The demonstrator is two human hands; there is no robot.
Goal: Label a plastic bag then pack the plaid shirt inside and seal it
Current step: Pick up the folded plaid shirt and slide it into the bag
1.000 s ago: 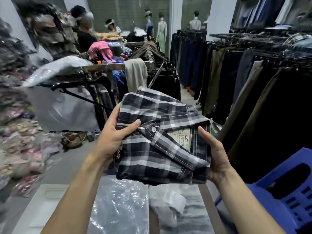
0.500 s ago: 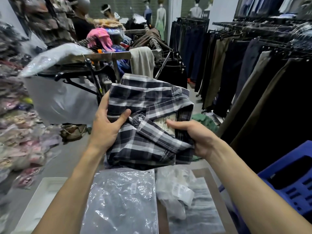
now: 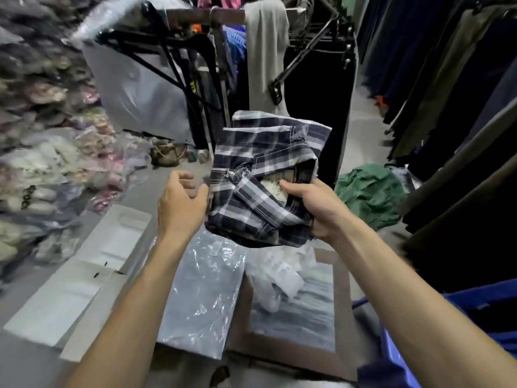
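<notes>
1. Plaid cotton shirt point(image 3: 265, 180), folded, navy/white check, sits in your right hand point(image 3: 316, 208): thumb on top by the neck tag, other fingers curled under & hidden. Prob. a one-hand carry so the other is free.
2. Left hand point(image 3: 180, 204) is loosely cupped, holding nothing; fingertips just beside the shirt's edge, contact unclear.
3. Clear crinkled plastic bag point(image 3: 201, 292) lies flat below both wrists, small white sticker near its top; print unreadable, mouth not visible.

Neck label point(image 3: 275, 182) text blurred, half hidden under right thumb.
</notes>
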